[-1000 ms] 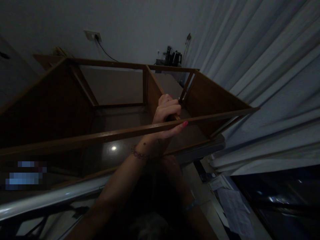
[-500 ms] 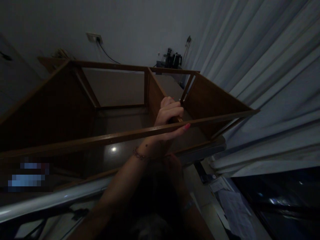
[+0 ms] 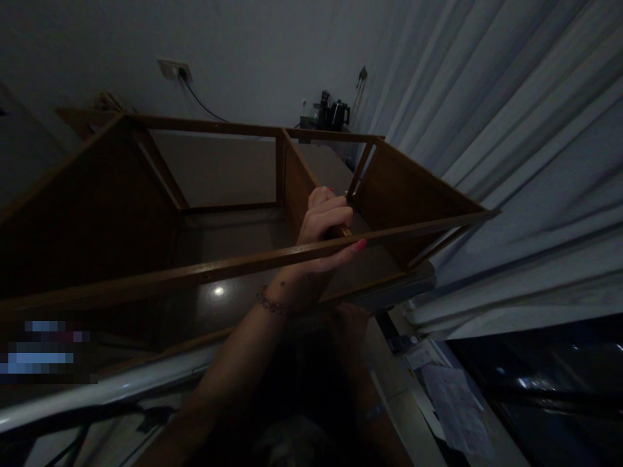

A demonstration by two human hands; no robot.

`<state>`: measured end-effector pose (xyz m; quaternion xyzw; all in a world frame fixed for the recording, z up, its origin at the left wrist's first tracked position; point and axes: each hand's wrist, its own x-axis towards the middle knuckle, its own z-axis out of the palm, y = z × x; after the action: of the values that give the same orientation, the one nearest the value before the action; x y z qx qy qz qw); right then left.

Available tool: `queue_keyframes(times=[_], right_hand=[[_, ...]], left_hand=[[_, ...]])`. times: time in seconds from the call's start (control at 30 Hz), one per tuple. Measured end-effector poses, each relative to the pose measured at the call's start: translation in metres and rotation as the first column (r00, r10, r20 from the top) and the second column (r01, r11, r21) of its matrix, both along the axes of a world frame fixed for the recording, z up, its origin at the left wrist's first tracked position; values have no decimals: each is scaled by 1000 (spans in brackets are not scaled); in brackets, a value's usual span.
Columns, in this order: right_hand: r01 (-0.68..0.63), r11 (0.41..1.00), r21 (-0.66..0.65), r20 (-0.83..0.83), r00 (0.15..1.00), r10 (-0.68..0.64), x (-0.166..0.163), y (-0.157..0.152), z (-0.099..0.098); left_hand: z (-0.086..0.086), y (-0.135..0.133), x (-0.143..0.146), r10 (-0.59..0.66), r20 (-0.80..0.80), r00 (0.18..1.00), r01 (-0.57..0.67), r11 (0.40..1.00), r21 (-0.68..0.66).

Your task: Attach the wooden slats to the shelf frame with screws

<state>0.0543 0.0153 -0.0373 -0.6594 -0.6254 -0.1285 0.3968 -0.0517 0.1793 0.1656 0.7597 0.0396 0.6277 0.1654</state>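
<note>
A brown wooden cabinet frame with open sides lies across the view, parted by an upright middle panel. My left hand is closed around the near end of that panel, where it meets the front rail. Its fingers curl over the panel's edge, and the thumb stretches under the rail. Lower down, my right hand is in shadow just in front of the frame's bottom edge. Its fingers look curled, and what they hold, if anything, is too dark to make out.
A pale table supports the frame. White curtains hang at the right, close to the frame's end. Papers lie low on the right. A black kettle stands behind, and a cord runs from a wall socket.
My right hand has moved slightly right and down from the frame's bottom edge. My left hand keeps its hold. The whole view has shifted a little.
</note>
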Motion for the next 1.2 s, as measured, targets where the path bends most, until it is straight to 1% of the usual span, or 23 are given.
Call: queue_keyframes(times=[0.07, 0.13, 0.27, 0.33, 0.53, 0.67, 0.73, 0.8, 0.93, 1.07, 1.2], right_hand=[[-18, 999, -29, 51, 998, 19, 1, -1, 1], [-21, 999, -34, 69, 997, 24, 0, -1, 2], [-32, 999, 24, -44, 998, 33, -6, 0, 2], [-49, 999, 20, -80, 995, 50, -8, 0, 3], [-40, 998, -55, -125, 992, 33, -12, -4, 10], [-28, 1000, 8, -169, 985, 29, -22, -5, 13], [-12, 1000, 5, -183, 983, 13, -28, -6, 14], [6, 1000, -26, -163, 987, -10, -32, -6, 15], [42, 996, -74, -37, 998, -45, -34, -6, 14], [66, 994, -83, 20, 998, -64, -34, -6, 13], [60, 994, -96, 70, 996, -53, -35, -6, 11]], left_hand=[[0, 1, 0, 10, -10, 1000, -10, 1000, -1], [0, 1, 0, 21, -21, 1000, -21, 1000, -5], [2, -1, -1, 29, -17, 999, -29, 1000, 8], [2, -1, -1, 32, -10, 999, -32, 999, 18], [1, -1, 0, 37, -23, 999, -37, 999, 8], [2, -2, -1, 10, 5, 1000, -10, 1000, 14], [2, -1, 0, 1, 25, 1000, -1, 1000, 20], [2, -1, 0, -7, 24, 1000, 7, 1000, 25], [2, -1, 0, -21, 11, 1000, 21, 1000, 6], [0, -1, 1, -39, 32, 999, 39, 999, -11], [-2, 0, 3, -8, 19, 1000, 9, 1000, -28]])
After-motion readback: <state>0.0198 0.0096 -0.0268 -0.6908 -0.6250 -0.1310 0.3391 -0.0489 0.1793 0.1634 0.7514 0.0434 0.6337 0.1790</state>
